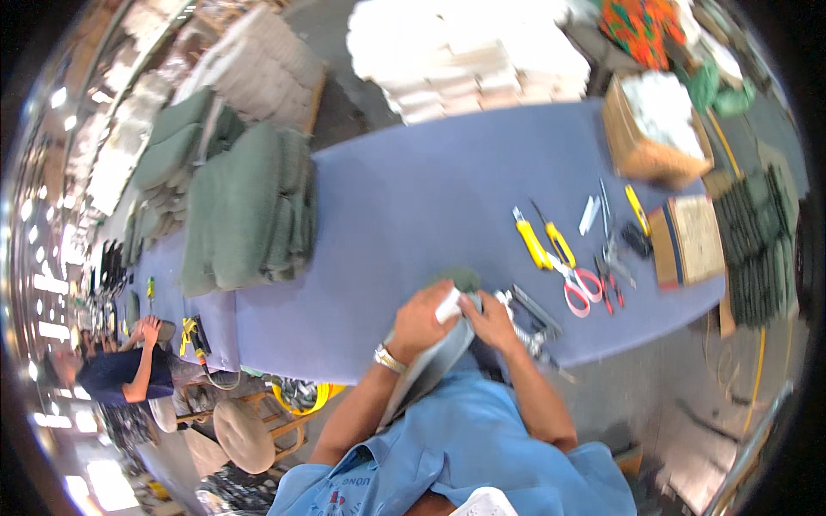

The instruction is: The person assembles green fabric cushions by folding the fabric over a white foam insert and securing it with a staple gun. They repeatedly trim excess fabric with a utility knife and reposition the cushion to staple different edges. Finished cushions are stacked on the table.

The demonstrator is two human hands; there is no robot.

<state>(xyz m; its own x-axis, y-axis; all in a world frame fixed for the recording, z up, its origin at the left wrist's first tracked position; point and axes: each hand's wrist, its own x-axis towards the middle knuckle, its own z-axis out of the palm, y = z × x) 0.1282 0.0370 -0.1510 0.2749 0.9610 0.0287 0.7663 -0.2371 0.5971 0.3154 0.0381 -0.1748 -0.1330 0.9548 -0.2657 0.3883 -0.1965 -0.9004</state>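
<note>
At the table's front edge, my left hand (419, 320) is closed around a grey-green padded fabric piece (437, 354), whose grey side hangs down toward my lap. A small white piece (447, 305) shows between my hands, against the left fingers; its kind is not clear. My right hand (494, 323) is bent in, thumb and fingers pinching the fabric's edge beside the white piece. The dark green far end (462, 278) of the fabric lies just past my fingers. Close to my right hand rests a metal hand tool (535, 314), partly hidden by the hand.
The blue-grey table (413, 198) holds green cushion pieces (249, 206) stacked at left. At right lie red-handled scissors (578, 288), yellow-handled tools (532, 241), red-handled pliers (609, 284) and cardboard boxes (688, 241). A person (129, 370) works at far left, near a yellow basket (323, 397).
</note>
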